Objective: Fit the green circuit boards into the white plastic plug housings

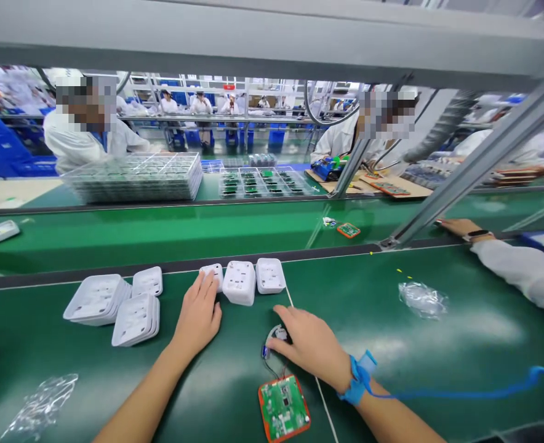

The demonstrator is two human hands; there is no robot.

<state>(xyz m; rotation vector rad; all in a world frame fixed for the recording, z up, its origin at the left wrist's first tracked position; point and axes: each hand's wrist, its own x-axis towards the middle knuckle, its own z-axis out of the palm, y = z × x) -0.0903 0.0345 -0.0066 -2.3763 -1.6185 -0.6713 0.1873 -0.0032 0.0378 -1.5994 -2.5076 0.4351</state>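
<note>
My left hand [200, 314] lies flat on the green mat with fingers stretched out, its fingertips touching a small white plastic housing [213, 274]. Two more white housings [239, 282] [270, 274] stand just right of it. My right hand [309, 342], with a blue wrist strap [357, 378], is curled over a small round part with thin wires [276, 335]. What its fingers grip is hidden. The wires run down to a green circuit board in an orange frame [284, 408] near the front edge.
Stacks of white covers [97, 299] [136, 319] [148, 281] lie left. Crumpled clear bags [421, 299] [41, 404] lie on the mat. A co-worker's sleeve and hand [507, 255] reach in from the right. Trays of boards [136, 176] [263, 183] sit beyond the conveyor belt [161, 234].
</note>
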